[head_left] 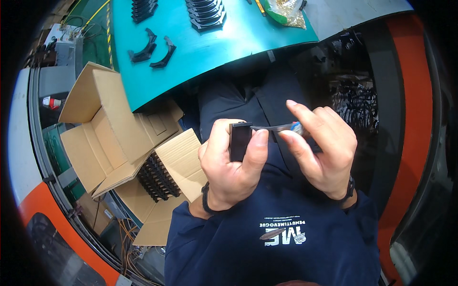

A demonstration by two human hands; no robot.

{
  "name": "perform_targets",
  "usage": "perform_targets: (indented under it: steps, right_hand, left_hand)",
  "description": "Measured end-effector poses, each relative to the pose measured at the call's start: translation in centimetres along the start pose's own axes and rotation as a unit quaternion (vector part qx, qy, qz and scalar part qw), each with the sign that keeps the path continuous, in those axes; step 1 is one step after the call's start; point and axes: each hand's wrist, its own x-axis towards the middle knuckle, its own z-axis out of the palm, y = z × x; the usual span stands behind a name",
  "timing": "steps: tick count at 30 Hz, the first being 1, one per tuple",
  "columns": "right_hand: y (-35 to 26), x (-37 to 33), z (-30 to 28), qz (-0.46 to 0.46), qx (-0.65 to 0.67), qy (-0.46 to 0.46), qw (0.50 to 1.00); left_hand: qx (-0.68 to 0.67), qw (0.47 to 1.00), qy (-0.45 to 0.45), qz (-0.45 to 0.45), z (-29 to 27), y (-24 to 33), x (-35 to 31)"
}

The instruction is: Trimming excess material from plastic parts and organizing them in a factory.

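My left hand (232,167) is closed around a black plastic piece (240,143), held upright in front of my lap, with the thumb along its right side. My right hand (324,148) pinches a slim knife-like blade (274,127) by its blue and white end, the index finger raised off it. The blade points left, and its tip meets the piece's upper right corner. The fingers hide most of the blade's grip. Two curved black plastic parts (161,53) lie loose on the green table (200,57) ahead.
Stacks of black parts (206,13) stand at the table's far side, near a bag of small gold-coloured pieces (288,12). Left of me are an open cardboard box (102,128) and another carton holding rows of black parts (157,177). An orange machine frame (412,119) rises at right.
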Motion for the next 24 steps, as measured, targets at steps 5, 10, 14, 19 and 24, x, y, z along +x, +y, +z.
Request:
perform_targets:
  steps: [5,10,14,19,24]
  right_hand:
    - [0.5,-0.7,0.0,0.070,0.025,0.036,0.997]
    - [2.0,-2.1,0.0,0.114,0.026,0.043,0.992]
    - [2.3,-3.0,0.3,0.145,0.033,0.038,0.988]
    - [2.8,-3.7,1.0,0.142,0.051,0.035,0.988]
    - [2.9,-4.1,1.4,0.180,0.057,0.022,0.982]
  left_hand:
    - [-0.053,0.996,0.033,-0.065,-1.1,-1.1,0.4]
    - [-0.020,0.997,0.071,-0.013,-3.2,-3.9,6.2]
    - [0.276,0.960,0.027,0.037,-8.1,-7.7,16.0]
    - [0.453,0.875,-0.016,0.168,-13.9,-15.1,27.2]
    - [0.507,0.845,-0.034,0.165,-14.9,-17.5,32.0]
